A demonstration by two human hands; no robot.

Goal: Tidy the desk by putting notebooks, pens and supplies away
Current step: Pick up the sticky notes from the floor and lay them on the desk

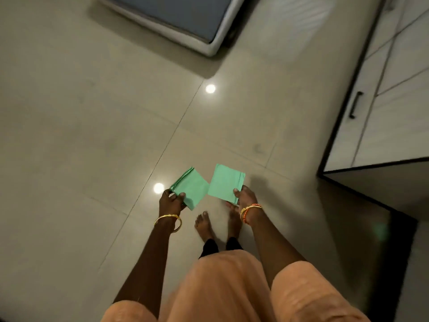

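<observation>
While both hands are loaded, the step in hand looks like a carry: green paper going from wherever it was picked up to storage. No desk is in view, so I can't say how much tidying is left.

Largest first. Floor (92, 135) is glossy tile, under and ahead of both hands, with two lamp reflections; one sits just left of the left hand. Cabinet (383, 101) is up and right of the right hand, well apart, doors closed, dark handle (355, 105) showing. Bed (185, 17) corner is far ahead of the hands. Bare feet (204, 225) are directly below, between the hands.

Left hand (170, 201) pinches a green stack (191, 188) at its near corner, thumb on top; the layered edge says several sheets. Right hand (243, 197) holds a second green pad (226, 183) by its near edge, thumb on top, fingers under. The two nearly touch at their inner corners; whether they actually do, I can't tell.

To do it well:
- Merge both into one hand, edges squared. Corner pinches on loose sheets fan out and drop.
- That frees a hand for the handle, if the cabinet is the target (my guess only).
- Keep the paper flat; don't crease it.
- Floor looks slick, feet bare: walk, don't rush.
</observation>
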